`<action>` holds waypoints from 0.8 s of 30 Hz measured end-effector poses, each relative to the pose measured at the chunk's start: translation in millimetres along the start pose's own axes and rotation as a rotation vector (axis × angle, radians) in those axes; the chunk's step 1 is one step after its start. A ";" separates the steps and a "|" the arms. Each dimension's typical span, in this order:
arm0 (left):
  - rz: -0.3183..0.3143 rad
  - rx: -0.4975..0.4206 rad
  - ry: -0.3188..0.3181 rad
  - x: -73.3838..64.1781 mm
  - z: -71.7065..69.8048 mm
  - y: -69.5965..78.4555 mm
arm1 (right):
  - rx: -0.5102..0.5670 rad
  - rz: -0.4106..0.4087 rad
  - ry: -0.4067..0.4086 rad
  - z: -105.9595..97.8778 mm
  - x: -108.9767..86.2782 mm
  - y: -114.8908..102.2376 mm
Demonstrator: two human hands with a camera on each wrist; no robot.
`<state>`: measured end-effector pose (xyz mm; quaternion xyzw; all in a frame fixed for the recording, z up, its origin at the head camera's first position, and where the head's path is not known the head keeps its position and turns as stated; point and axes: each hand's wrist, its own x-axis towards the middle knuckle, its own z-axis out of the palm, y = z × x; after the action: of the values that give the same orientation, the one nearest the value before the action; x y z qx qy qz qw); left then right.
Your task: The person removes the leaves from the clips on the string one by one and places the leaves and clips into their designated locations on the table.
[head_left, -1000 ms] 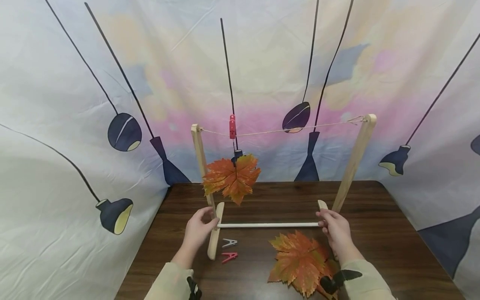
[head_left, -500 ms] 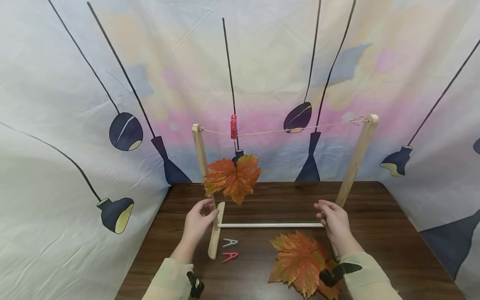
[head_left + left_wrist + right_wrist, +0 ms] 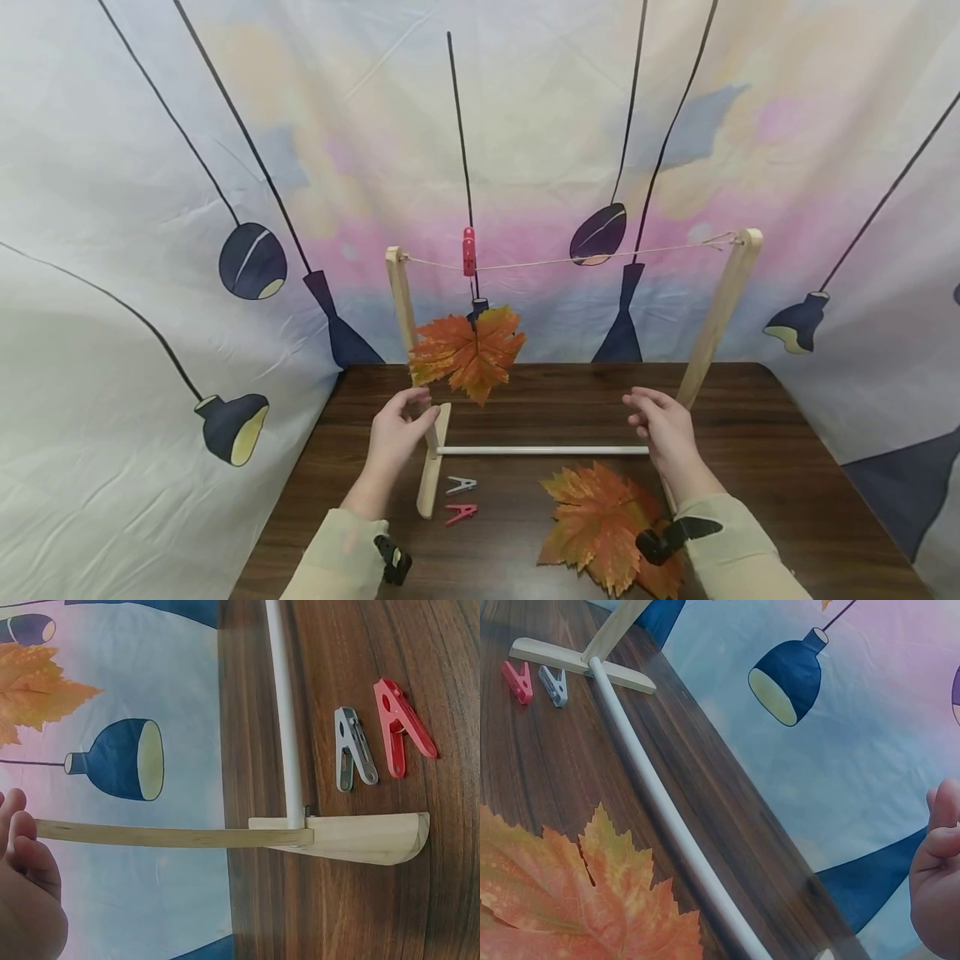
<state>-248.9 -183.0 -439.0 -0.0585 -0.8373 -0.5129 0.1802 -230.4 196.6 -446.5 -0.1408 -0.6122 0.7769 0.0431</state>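
A wooden frame with two upright posts, a white rod [image 3: 540, 450] low between them and a string [image 3: 555, 264] across the top stands on the table. My left hand [image 3: 396, 433] is beside the left post [image 3: 402, 300], fingers loosely bent and holding nothing; its fingertips overlap the post in the left wrist view. Near the right post [image 3: 712, 333], my right hand [image 3: 667, 433] is raised above the rod's end, fingers relaxed with nothing between them. A red clothespin [image 3: 468, 252] sits on the string, and an orange maple leaf [image 3: 472, 354] hangs below it.
A grey clothespin [image 3: 352, 748] and a pink-red clothespin [image 3: 403, 729] lie by the left foot of the frame. More orange leaves [image 3: 600, 525] lie at the front right, partly under the right wrist. A cloth printed with lamps [image 3: 525, 125] hangs behind the dark wooden table [image 3: 360, 550].
Both hands have come off the lower ends of the frame and risen a little. The right fingers have left the end of the rod. Frame and leaves have stayed in place.
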 end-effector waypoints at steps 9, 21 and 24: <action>0.002 0.002 -0.011 -3.2 -1.6 0.8 | 0.005 -0.022 -0.007 3.2 -0.3 -3.5; 0.036 -0.042 -0.006 -0.4 -2.6 12.2 | 0.012 -0.020 -0.030 9.5 -1.4 -12.3; 0.018 -0.094 -0.017 -0.1 -3.5 15.9 | 0.008 -0.022 -0.022 11.4 -1.0 -13.9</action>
<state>-243.5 -178.6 -424.2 -0.0787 -0.8132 -0.5496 0.1748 -234.0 189.1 -430.5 -0.1252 -0.6110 0.7804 0.0453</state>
